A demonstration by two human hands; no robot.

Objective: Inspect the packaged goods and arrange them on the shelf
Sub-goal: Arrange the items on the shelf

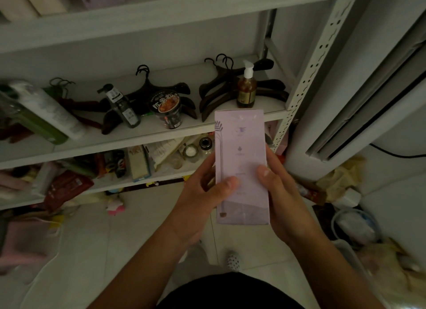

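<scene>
Lilac box [242, 147] upright — left hand [200, 200], right hand [283, 193], fingers [265, 172] clamped round it.

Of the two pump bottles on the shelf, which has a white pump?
The amber bottle at the right end; the dark bottle beside the noodle cup has a black pump.

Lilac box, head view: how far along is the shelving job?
Done: a noodle cup, dark pump bottle and brown pump bottle sit on the middle shelf. In hand: left hand and right hand grip the lilac box before the shelf. Left: shelving it.
</scene>
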